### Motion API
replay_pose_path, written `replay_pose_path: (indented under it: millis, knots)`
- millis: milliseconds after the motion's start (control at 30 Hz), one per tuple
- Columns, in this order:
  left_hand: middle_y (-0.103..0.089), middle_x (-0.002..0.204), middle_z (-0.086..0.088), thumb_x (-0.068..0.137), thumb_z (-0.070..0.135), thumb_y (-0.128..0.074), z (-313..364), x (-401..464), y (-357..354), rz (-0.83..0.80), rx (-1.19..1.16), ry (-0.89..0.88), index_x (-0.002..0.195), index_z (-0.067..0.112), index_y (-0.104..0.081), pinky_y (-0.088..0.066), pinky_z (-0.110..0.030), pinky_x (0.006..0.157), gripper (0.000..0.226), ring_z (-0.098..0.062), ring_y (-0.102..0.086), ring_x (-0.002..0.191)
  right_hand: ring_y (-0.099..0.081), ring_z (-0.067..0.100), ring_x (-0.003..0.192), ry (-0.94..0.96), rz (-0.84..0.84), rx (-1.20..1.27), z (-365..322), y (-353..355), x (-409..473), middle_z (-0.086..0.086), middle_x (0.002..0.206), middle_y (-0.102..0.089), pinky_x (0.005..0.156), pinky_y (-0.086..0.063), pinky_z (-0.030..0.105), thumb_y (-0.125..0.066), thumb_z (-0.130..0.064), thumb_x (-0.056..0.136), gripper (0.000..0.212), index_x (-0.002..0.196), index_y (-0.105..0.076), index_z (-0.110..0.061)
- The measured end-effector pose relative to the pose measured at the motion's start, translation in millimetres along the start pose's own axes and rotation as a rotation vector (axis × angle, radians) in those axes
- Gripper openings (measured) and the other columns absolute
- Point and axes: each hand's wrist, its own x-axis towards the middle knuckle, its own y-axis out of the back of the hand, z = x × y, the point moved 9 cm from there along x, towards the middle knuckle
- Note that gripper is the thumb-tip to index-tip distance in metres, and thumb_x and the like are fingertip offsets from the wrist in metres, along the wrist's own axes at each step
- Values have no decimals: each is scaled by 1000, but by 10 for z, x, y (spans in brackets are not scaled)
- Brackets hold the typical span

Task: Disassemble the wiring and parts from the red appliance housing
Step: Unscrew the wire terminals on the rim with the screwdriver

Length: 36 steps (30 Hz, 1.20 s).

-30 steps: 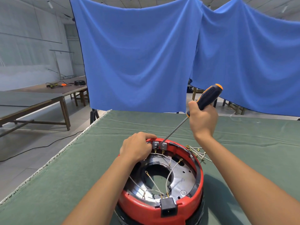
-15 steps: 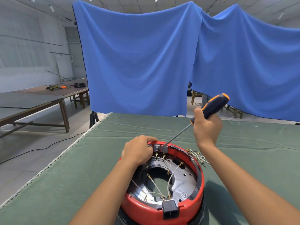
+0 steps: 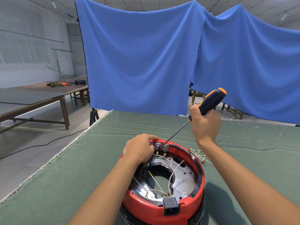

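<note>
While left hand (image 3: 140, 149) grips red housing (image 3: 162, 203) far rim, right hand (image 3: 204, 125) clenches screwdriver (image 3: 209, 102), tip at rim terminals (image 3: 161, 146).

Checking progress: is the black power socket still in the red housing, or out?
In. The black power socket sits in the near rim of the red housing, wires still attached behind it.

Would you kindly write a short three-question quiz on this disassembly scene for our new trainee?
1. True or false: the right hand grips the screwdriver.
2. Where does the left hand rest? A) on the far rim of the red housing B) on the black socket C) on the loose wires
3. What colour is the table cloth?

Key: 1 true; 2 A; 3 green.
</note>
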Motion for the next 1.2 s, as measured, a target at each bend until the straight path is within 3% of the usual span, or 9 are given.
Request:
replay_pose_path:
  millis: [167,500,667,833,933,1033,1133,1200]
  knots:
    - [-63,122,11,83,25,-48,-6,6,2,0,-5,0,118,47,-58,-43,-32,90,42,-20,-56,114,-51,14,46,-88,-38,-66,54,-173,152,-6,41,-53,51,-40,28,-49,-39,69,31,52,-51,-13]
    - [-64,120,10,84,24,-48,1,15,-1,19,-2,-20,118,47,-58,-43,-32,88,43,-21,-56,113,-54,15,50,-178,-78,-106,220,-367,297,-10,45,-56,49,-38,24,-51,-38,71,27,51,-50,-18]
    - [-63,121,10,84,24,-48,0,9,1,26,-3,-30,119,48,-57,-42,-31,85,43,-20,-56,112,-46,9,48,-170,-128,-192,259,-509,254,-8,46,-50,45,-28,22,-54,-37,74,31,50,-47,-19]
    - [-62,123,11,84,24,-48,8,11,5,24,-1,-37,120,47,-57,-42,-31,87,44,-20,-56,113,-53,17,52,-176,-159,-118,253,-485,247,-10,44,-55,48,-35,24,-56,-34,77,29,54,-50,-17]
    - [-62,124,11,79,22,-50,13,-17,5,11,-1,-37,122,45,-56,-42,-30,88,49,-19,-56,114,-55,10,47,-161,-140,-30,189,-388,170,-13,37,-52,48,-37,25,-53,-37,70,28,53,-45,-17]
    - [-61,122,8,74,17,-50,25,-35,18,5,2,-22,120,36,-58,-41,-31,86,50,-21,-55,112,-54,0,40,-114,-94,45,119,-191,85,-12,36,-48,47,-39,26,-52,-37,69,28,53,-44,-15]
    - [-61,111,-3,74,12,-48,18,-42,77,61,62,24,105,18,-56,-40,-33,78,32,-28,-55,101,-53,1,40,-80,-51,134,68,17,11,-8,39,-46,50,-43,25,-54,-33,71,28,55,-46,-12]
    - [-61,108,-5,75,11,-48,32,-49,95,89,135,27,102,14,-54,-40,-34,76,28,-29,-55,100,-50,1,40,-75,-4,175,41,142,7,-8,39,-47,46,-40,18,-54,-31,72,32,58,-49,-3]
